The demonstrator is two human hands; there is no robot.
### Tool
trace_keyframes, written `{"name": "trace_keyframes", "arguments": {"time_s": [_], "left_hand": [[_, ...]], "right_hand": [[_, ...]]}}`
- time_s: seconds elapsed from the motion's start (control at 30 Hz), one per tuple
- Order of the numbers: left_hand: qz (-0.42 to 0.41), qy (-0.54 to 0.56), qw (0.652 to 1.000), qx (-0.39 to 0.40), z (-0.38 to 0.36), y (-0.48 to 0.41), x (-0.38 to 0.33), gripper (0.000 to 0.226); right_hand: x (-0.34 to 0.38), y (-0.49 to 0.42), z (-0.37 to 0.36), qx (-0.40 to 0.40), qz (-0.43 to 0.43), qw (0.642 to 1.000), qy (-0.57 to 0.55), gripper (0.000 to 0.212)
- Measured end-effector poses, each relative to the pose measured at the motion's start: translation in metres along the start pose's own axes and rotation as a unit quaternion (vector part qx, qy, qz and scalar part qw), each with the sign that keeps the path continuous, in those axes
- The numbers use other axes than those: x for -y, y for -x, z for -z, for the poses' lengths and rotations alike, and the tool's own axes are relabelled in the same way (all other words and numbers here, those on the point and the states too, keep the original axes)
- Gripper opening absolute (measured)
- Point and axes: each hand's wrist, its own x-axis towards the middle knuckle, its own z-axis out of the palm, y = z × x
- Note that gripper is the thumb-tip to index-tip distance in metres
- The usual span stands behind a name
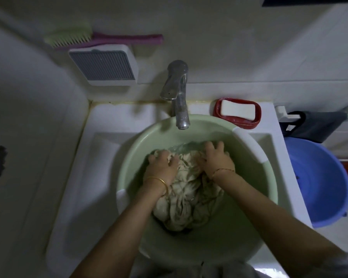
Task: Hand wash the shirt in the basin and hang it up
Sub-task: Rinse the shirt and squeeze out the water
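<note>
Your left hand [162, 164] and right hand [216, 159] both clutch the far edge of the wet shirt [186, 199], fingers curled into the cloth; the rest bunches back beneath your wrists in the basin [249, 223], below the tap [178, 93].
</note>
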Motion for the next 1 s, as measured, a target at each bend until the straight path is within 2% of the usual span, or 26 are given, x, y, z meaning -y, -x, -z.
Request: {"name": "trace_keyframes", "arguments": {"time_s": [0.03, 0.1, 0.13, 0.17, 0.23, 0.27, 0.33, 0.4, 0.47, 0.5, 0.6, 0.63, 0.7, 0.73, 0.77, 0.8, 0.83, 0.87, 0.93, 1.0], "left_hand": [[-0.022, -0.128, 0.992, 0.01, 0.002, 0.005, 0.002, 0.054], [-0.084, -0.332, 0.94, 0.009, -0.002, 0.023, 0.003, 0.063], [-0.126, -0.376, 0.918, -0.014, -0.009, 0.025, 0.006, 0.065], [-0.155, -0.397, 0.904, -0.016, -0.016, 0.025, 0.01, 0.066], [-0.167, -0.406, 0.897, 0.049, -0.033, 0.026, 0.024, 0.065], [-0.157, -0.413, 0.893, 0.083, -0.039, 0.024, 0.032, 0.065], [-0.14, -0.421, 0.889, 0.116, -0.047, 0.017, 0.044, 0.064], [-0.128, -0.446, 0.873, 0.15, -0.044, 0.01, 0.046, 0.066], [-0.133, -0.434, 0.877, 0.159, -0.033, 0.008, 0.035, 0.067], [-0.144, -0.416, 0.888, 0.135, -0.027, 0.011, 0.027, 0.064], [-0.216, -0.353, 0.91, -0.018, -0.02, 0.031, 0.011, 0.041], [-0.238, -0.318, 0.917, -0.016, -0.023, 0.037, 0.009, 0.034], [-0.222, -0.253, 0.936, 0.106, -0.031, 0.048, 0.009, 0.035], [-0.19, -0.255, 0.933, 0.171, -0.035, 0.054, 0.01, 0.044], [-0.169, -0.285, 0.922, 0.203, -0.038, 0.058, 0.012, 0.056], [-0.162, -0.326, 0.908, 0.208, -0.039, 0.06, 0.014, 0.063], [-0.166, -0.352, 0.899, 0.201, -0.039, 0.061, 0.016, 0.06], [-0.172, -0.346, 0.902, 0.195, -0.035, 0.061, 0.016, 0.05], [-0.153, -0.288, 0.931, 0.163, -0.019, 0.054, 0.017, 0.037], [-0.129, -0.259, 0.954, 0.074, 0.003, 0.041, 0.022, 0.032]], "right_hand": [[-0.001, 0.008, 0.001, -0.021, 0.019, 0.998, 0.053, 0.037], [0.005, 0.028, 0.0, -0.081, 0.081, 0.982, 0.154, 0.038], [0.009, 0.037, -0.003, -0.078, 0.107, 0.977, 0.168, 0.037], [0.012, 0.043, -0.009, -0.041, 0.119, 0.98, 0.157, 0.037], [0.014, 0.051, -0.026, 0.104, 0.107, 0.978, 0.149, 0.053], [0.011, 0.051, -0.036, 0.172, 0.098, 0.964, 0.176, 0.067], [0.002, 0.043, -0.048, 0.222, 0.107, 0.936, 0.25, 0.081], [-0.008, 0.033, -0.05, 0.198, 0.126, 0.93, 0.284, 0.075], [-0.013, 0.028, -0.04, 0.142, 0.138, 0.942, 0.272, 0.063], [-0.013, 0.031, -0.034, 0.11, 0.141, 0.95, 0.255, 0.056], [-0.005, 0.053, -0.027, -0.008, 0.178, 0.962, 0.205, 0.037], [-0.002, 0.059, -0.028, -0.013, 0.187, 0.963, 0.194, 0.035], [0.001, 0.066, -0.034, 0.062, 0.174, 0.967, 0.174, 0.038], [-0.001, 0.067, -0.038, 0.124, 0.167, 0.96, 0.185, 0.045], [-0.004, 0.067, -0.041, 0.173, 0.167, 0.948, 0.21, 0.057], [-0.009, 0.067, -0.044, 0.205, 0.167, 0.934, 0.241, 0.07], [-0.013, 0.067, -0.046, 0.212, 0.163, 0.927, 0.264, 0.077], [-0.016, 0.066, -0.046, 0.204, 0.148, 0.928, 0.275, 0.075], [-0.025, 0.06, -0.049, 0.169, 0.114, 0.941, 0.27, 0.054], [-0.029, 0.056, -0.049, 0.159, 0.086, 0.95, 0.253, 0.041]]}}
